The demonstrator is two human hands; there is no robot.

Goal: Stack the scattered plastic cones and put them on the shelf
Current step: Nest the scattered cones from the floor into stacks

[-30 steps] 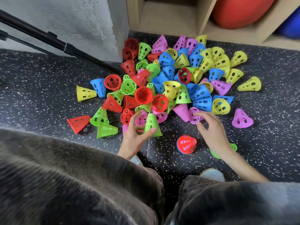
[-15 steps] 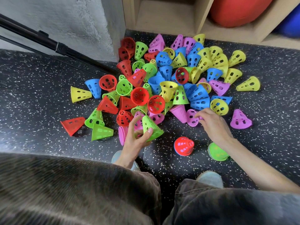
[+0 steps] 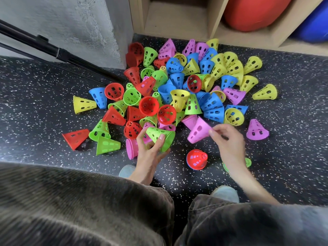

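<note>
Where speckled floor (image 3: 44, 103) shows: perforated cones (image 3: 177, 96).

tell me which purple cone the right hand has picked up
The purple plastic cone tilted at the pile's near edge, pinched at its narrow end by the right hand. The other purple cones lie untouched on the floor.

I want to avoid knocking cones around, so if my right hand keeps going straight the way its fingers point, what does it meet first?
The right hand points up-left, pinching a purple cone. Continuing that way, another purple cone lying just behind it at the pile's edge probably comes first, though depth is unclear.
</note>
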